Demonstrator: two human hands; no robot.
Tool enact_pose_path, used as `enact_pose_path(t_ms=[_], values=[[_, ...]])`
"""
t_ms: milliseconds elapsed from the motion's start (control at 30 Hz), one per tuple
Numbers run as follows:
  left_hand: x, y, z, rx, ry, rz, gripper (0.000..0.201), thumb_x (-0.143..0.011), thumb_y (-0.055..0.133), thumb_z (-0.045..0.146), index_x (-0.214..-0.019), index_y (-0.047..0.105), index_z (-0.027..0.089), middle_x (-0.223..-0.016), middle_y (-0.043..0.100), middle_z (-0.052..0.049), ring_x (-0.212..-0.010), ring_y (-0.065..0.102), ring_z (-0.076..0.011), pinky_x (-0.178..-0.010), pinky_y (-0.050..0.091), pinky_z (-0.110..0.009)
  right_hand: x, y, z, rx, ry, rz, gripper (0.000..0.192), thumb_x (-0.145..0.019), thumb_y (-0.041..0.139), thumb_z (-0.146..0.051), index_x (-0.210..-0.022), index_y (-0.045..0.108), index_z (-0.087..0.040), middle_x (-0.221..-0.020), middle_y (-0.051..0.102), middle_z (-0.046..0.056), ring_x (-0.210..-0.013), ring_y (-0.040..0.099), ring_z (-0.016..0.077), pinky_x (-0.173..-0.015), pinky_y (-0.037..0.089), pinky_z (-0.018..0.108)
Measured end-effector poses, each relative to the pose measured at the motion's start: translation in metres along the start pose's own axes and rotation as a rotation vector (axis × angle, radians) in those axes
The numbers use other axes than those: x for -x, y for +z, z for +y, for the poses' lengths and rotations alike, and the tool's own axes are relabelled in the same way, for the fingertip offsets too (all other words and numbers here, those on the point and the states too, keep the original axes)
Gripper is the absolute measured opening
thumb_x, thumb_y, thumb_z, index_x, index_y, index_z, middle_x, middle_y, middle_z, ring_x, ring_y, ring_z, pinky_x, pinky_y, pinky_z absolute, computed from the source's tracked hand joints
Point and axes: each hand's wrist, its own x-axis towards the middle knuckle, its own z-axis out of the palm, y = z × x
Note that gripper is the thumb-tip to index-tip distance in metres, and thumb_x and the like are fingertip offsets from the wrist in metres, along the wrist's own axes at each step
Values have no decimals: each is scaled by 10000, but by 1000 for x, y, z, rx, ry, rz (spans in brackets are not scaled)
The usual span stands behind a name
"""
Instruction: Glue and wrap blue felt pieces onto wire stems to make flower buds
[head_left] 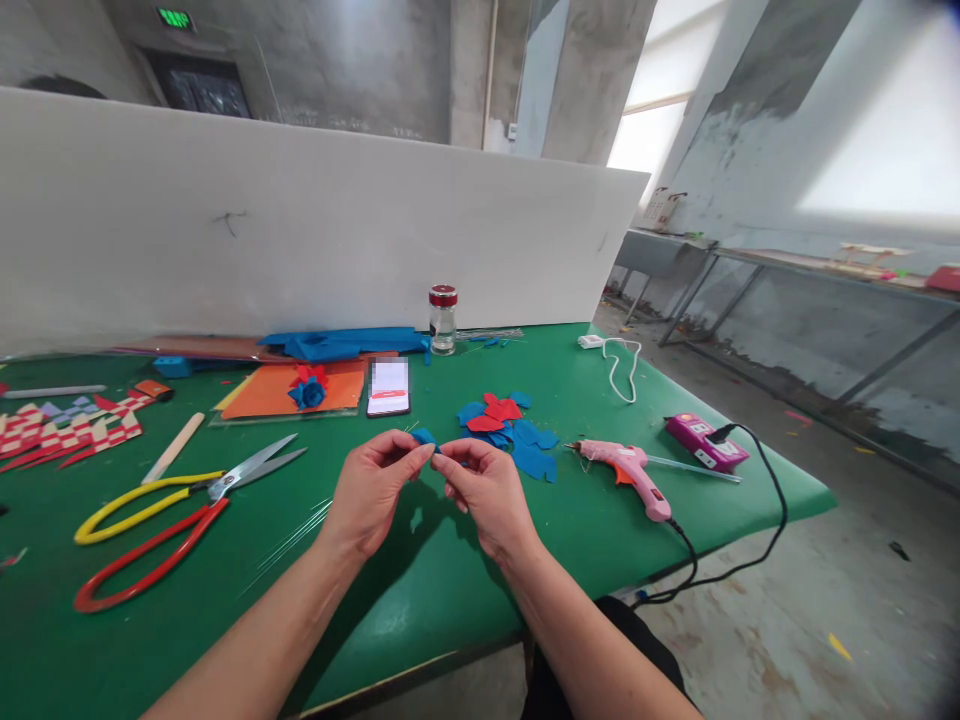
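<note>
My left hand (382, 487) and my right hand (486, 490) meet over the front middle of the table, thumbs and forefingers pinched on one small blue paper petal (424, 437). Most of the petal is covered by my fingers. Just beyond my right hand lies a loose pile of cut petals, blue ones (534, 450) and red ones (501, 408). A pink glue gun (626, 468) rests on its side to the right of them. Several thin wires (292, 540) lie left of my left hand.
Large scissors (217, 490) lie spread open at left, near a wooden stick (174, 447). Behind are paper flowers (307, 388) on orange sheets (255, 392), a phone (389, 386) and a glass jar (443, 320). A purple power strip (706, 442) feeds the glue gun's black cord (776, 530).
</note>
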Motion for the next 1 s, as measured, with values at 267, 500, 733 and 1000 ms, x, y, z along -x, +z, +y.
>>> enact_pose_path(t_ms=[267, 500, 733, 1000], values=[[-3, -2, -4, 11, -24, -33, 278, -582, 878, 340, -732, 727, 162, -660, 627, 10, -604, 484, -91, -586, 403, -208, -1, -1, -2, 151, -165, 23, 204, -748, 702, -371, -794, 679, -173, -666, 636, 0, -466, 475, 79, -421, 340, 206], [-3, -5, -2, -84, -11, -152, 258, -669, 812, 398, -695, 735, 153, -689, 636, -30, -669, 517, -137, -634, 436, -247, -1, -2, -5, -120, 72, -117, 323, -659, 784, -432, -745, 640, -155, -625, 572, -24, -445, 400, 41, -379, 266, 163], [-1, -2, 1, -51, 43, 22, 279, -568, 875, 353, -628, 683, 160, -600, 568, 32, -589, 452, -91, -567, 377, -206, -3, -1, 4, 53, -43, -67, 269, -679, 774, -394, -776, 684, -159, -686, 656, 19, -541, 586, 111, -463, 473, 212], [-3, -7, 4, -9, -13, -7, 456, -583, 864, 419, -960, 766, 181, -798, 701, -37, -645, 528, -120, -650, 454, -252, -2, 5, 2, -118, -28, -1, 300, -638, 822, -407, -740, 693, -155, -670, 666, 24, -555, 608, 113, -488, 511, 213]])
